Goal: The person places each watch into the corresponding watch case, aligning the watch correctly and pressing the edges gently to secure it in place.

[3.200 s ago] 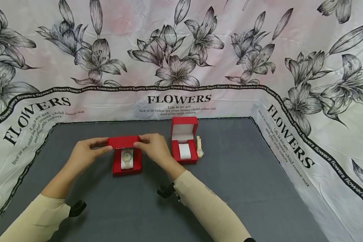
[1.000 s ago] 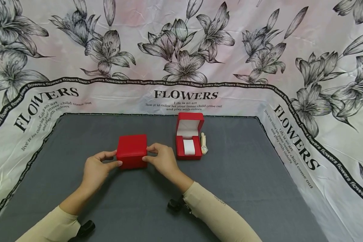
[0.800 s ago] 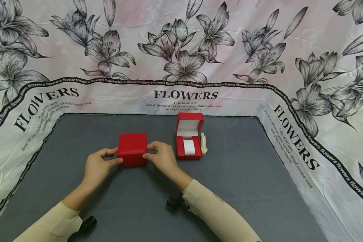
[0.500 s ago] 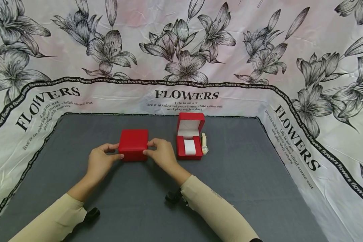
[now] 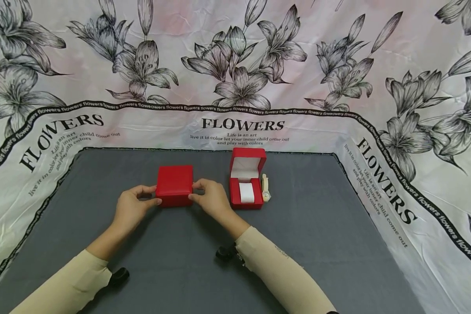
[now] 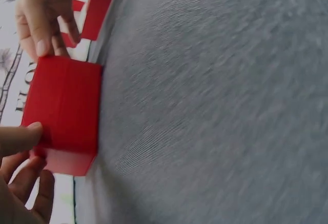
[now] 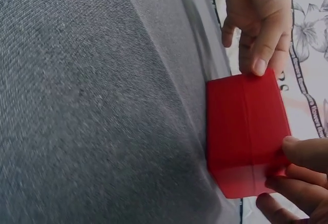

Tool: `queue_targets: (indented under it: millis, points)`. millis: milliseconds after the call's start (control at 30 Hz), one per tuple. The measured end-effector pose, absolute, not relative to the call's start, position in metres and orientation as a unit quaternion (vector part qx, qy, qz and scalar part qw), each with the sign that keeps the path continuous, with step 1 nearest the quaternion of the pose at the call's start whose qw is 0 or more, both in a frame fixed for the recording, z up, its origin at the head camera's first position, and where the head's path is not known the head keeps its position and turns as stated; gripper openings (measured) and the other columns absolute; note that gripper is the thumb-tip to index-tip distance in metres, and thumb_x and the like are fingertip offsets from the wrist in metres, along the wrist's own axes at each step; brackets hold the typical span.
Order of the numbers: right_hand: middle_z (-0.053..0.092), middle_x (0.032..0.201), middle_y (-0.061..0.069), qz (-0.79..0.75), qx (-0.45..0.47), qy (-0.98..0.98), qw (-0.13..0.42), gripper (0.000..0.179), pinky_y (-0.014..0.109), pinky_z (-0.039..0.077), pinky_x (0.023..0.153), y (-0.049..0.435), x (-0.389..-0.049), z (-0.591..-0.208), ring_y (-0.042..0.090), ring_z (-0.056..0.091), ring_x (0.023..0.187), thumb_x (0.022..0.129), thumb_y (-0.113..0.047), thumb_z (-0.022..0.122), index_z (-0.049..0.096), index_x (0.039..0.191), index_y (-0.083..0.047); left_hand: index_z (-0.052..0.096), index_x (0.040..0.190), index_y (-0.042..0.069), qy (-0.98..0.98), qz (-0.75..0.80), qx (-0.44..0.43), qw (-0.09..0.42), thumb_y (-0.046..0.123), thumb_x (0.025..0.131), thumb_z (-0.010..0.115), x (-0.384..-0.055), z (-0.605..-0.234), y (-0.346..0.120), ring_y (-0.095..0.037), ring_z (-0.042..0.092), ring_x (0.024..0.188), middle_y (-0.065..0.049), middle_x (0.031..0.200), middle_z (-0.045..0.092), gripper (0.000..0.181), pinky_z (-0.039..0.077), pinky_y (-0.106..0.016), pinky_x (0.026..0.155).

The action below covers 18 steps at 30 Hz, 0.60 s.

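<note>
While two hands [image 5: 131, 208] [image 5: 214, 202] grip one box [image 5: 174, 185], another box [image 5: 246, 167], apparently one watch [image 5: 266, 194]

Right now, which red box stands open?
The red box beside the cream watch: its raised lid shows a white cushion. The other box is closed.

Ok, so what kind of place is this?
Probably an indoor workspace set up for handling small items, though the wider room is out of view. The gray cloth surface, the white floral fabric bordering it, and the closed red box and open red box suggest that.
</note>
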State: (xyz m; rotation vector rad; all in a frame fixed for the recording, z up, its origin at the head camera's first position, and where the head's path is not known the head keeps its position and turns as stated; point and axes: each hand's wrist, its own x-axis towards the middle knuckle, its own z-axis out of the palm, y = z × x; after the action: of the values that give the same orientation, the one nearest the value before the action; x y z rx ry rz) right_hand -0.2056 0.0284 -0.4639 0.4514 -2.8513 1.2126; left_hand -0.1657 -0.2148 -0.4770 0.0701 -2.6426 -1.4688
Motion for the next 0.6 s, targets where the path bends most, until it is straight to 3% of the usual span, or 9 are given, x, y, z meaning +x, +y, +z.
queue_targets:
  millis: [233,367,600]
  points:
    - [0.068,0.134,-0.003,0.350,0.193,-0.916,-0.044,0.046,0.040,0.049,0.105,0.038,-0.195,-0.458,0.018,0.060,0.125,0.095,-0.036,0.073,0.065,0.136,-0.016,0.065,0.136,0.009,-0.889,-0.458,-0.016,-0.005,0.040,0.094,0.075,-0.160,-0.465,-0.230,-0.036,0.054,0.127,-0.018,0.137,0.064,0.053,0.050,-0.043,0.088]
    - [0.063,0.141,-0.005,0.340,0.224,-0.912,-0.051,0.052,0.041,0.047,0.109,0.049,-0.186,-0.454,0.017,0.057,0.130,0.096,-0.040,0.070,0.060,0.143,-0.019,0.064,0.137,0.010,-0.905,-0.423,-0.046,0.020,0.038,0.094,0.075,-0.155,-0.458,-0.229,-0.035,0.057,0.123,-0.016,0.138,0.063,0.053,0.052,-0.049,0.089]
    - [0.060,0.143,-0.007,0.333,0.272,-0.902,-0.038,0.050,0.042,0.045,0.111,0.076,-0.172,-0.440,0.015,0.054,0.132,0.096,-0.038,0.071,0.060,0.143,-0.022,0.068,0.131,0.009,-0.902,-0.412,-0.103,0.081,0.023,0.092,0.078,-0.151,-0.448,-0.213,-0.031,0.052,0.127,-0.011,0.137,0.065,0.043,0.044,-0.057,0.102]
